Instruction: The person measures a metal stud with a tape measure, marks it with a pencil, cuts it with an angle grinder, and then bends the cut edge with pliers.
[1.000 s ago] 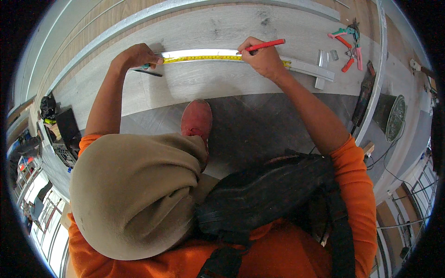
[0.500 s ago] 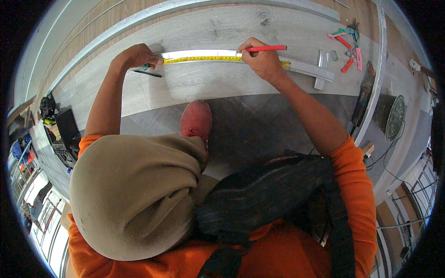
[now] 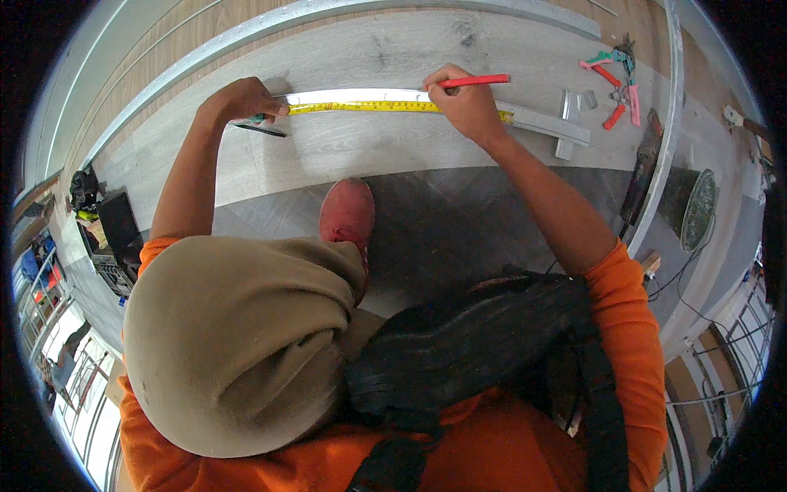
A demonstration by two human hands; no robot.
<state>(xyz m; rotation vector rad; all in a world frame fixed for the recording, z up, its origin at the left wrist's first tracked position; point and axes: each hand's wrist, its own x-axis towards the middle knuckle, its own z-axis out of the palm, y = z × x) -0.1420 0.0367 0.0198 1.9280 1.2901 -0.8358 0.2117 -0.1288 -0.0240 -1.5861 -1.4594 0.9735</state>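
A silver metal channel [image 3: 541,123] lies across the pale wood-look board in front of me. Along it runs the yellow blade of a tape measure [image 3: 361,106]. My left hand [image 3: 244,100] is closed on the tape measure at the left end, its teal and black case mostly hidden under the fingers. My right hand [image 3: 466,108] pinches a red pencil [image 3: 482,80] over the channel, close to the blade. The pencil's back end points right; its tip is hidden by the fingers.
Snips with red, pink and green handles [image 3: 615,70] lie at the far right, near a short metal offcut [image 3: 566,123]. Beyond them are a long dark tool [image 3: 643,168], a metal rail [image 3: 662,156] and a bucket [image 3: 697,210]. Another long rail [image 3: 328,12] curves along the back.
My right hand has shifted slightly right along the channel with the pencil. The left hand stays in place.
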